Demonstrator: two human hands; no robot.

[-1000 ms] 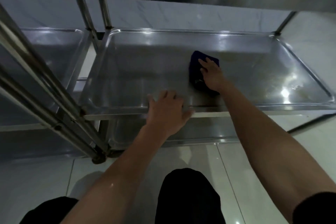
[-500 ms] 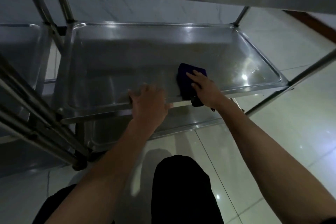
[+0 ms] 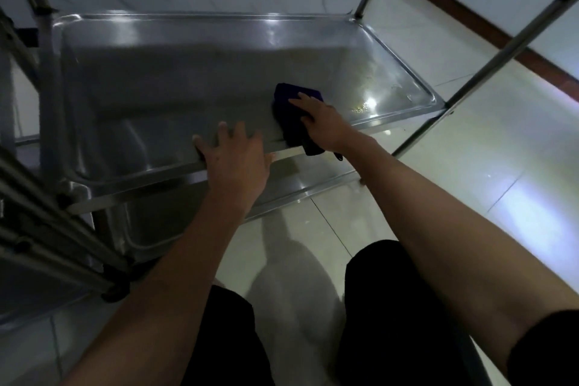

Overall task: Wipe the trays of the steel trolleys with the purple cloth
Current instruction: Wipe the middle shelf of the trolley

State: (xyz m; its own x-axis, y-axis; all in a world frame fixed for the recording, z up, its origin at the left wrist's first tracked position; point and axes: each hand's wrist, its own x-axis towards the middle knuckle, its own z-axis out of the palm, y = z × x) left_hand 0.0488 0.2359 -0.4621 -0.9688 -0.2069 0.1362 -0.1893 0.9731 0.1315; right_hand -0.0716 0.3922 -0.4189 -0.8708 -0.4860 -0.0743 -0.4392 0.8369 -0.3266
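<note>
Purple cloth (image 3: 296,117), dark and bunched, lies on the near part of the middle tray (image 3: 188,78), and it has come toward the person over the last second: a second ago it sat out on the open floor of the tray, and now its lower end drapes over the front rim and hangs just below it. The right hand (image 3: 324,125) presses down on it with fingers stretched flat rather than curled round it, so the cloth is being pushed, not gripped. That reads as the end of a pulling stroke from the tray's middle to its front edge. The left hand (image 3: 236,160) has stayed where it was, palm down on the front rim with fingers spread and relaxed, holding nothing; most likely it steadies the trolley. To the right of the cloth, around a bright glare, a speckled yellowish patch (image 3: 366,103) shows on the steel, so that corner probably needs a further pass. The lower tray (image 3: 150,229) beneath and the neighbouring trolley (image 3: 18,166) at the left look untouched in this moment.
</note>
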